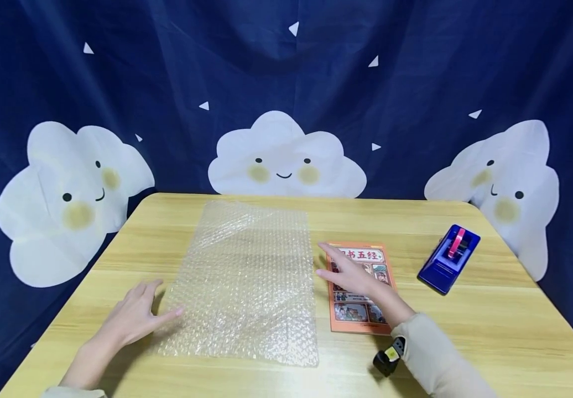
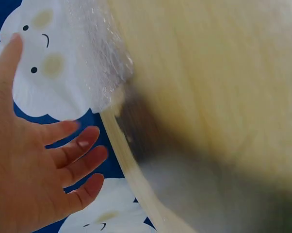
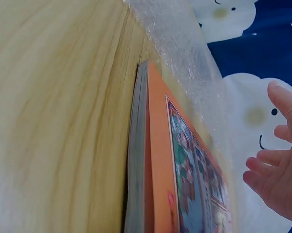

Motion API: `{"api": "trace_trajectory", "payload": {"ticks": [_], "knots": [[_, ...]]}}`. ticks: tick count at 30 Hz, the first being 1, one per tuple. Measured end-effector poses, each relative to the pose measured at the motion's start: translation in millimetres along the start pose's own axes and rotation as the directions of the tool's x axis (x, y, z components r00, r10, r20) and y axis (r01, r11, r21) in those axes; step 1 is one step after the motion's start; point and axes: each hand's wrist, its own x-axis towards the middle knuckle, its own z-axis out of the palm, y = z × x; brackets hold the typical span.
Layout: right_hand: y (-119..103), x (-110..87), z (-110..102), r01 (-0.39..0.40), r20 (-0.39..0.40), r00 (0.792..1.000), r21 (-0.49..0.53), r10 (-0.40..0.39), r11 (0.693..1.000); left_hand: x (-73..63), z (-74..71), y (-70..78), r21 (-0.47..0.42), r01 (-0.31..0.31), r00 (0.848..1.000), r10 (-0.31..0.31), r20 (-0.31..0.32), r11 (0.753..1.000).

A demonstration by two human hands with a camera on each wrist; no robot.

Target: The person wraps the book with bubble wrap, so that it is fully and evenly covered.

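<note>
A clear sheet of bubble wrap [image 1: 246,287] lies flat on the wooden table. Beside its left edge is my left hand [image 1: 132,315], fingers spread and holding nothing; the left wrist view shows the same hand [image 2: 44,165] with its palm bare. To the right of the sheet lies an orange comic-covered book [image 1: 361,315], its spine or page edge visible in the right wrist view as a thick side of the book [image 3: 160,184]. My right hand [image 1: 348,273] hovers over the book's upper left part, fingers extended and apart, gripping nothing.
A blue tape dispenser [image 1: 448,260] with a pinkish-red roll stands at the table's right. The table's [image 1: 505,331] far edge meets a dark blue curtain [image 1: 396,99] with smiling clouds. A small black camera [image 1: 388,356] is attached at my right wrist.
</note>
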Motion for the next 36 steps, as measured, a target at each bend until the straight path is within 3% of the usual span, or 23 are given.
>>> {"api": "trace_trajectory", "payload": {"ticks": [8, 14, 17, 21, 26, 29, 31, 36], "knots": [[7.0, 18.1, 14.1, -0.071, 0.015, 0.997, 0.135, 0.069, 0.988, -9.4, -0.2, -11.1, 0.022, 0.014, 0.992, -0.016, 0.126, 1.0], [9.7, 26.2, 22.8, -0.147, -0.011, 0.988, 0.178, 0.152, 0.973, -11.1, 2.5, -16.1, 0.02, -0.056, 0.986, 0.052, 0.161, 0.998], [10.3, 30.0, 25.9, -0.164, -0.037, 0.984, 0.188, 0.174, 0.968, -10.8, 2.7, -16.0, -0.043, -0.089, 0.979, 0.096, 0.178, 0.995], [9.2, 34.3, 29.6, -0.177, -0.042, 0.981, 0.216, 0.19, 0.96, -11.3, 3.2, -15.8, -0.173, -0.091, 0.969, 0.127, 0.211, 0.981], [5.5, 37.2, 32.4, -0.218, -0.037, 0.969, 0.326, 0.243, 0.92, -12.1, 3.7, -18.0, -0.279, -0.076, 0.965, 0.141, 0.22, 0.957], [4.9, 39.3, 32.9, -0.233, -0.048, 0.961, 0.398, 0.274, 0.887, -12.2, 3.4, -21.1, -0.366, -0.067, 0.964, 0.155, 0.218, 0.928], [6.5, 40.6, 32.6, -0.237, -0.051, 0.956, 0.444, 0.289, 0.864, -11.0, 3.1, -23.9, -0.438, -0.074, 0.961, 0.182, 0.21, 0.896], [13.4, 40.2, 29.0, -0.227, -0.035, 0.958, 0.513, 0.284, 0.828, -6.7, 3.1, -30.9, -0.644, -0.071, 0.937, 0.273, 0.219, 0.762]]}}
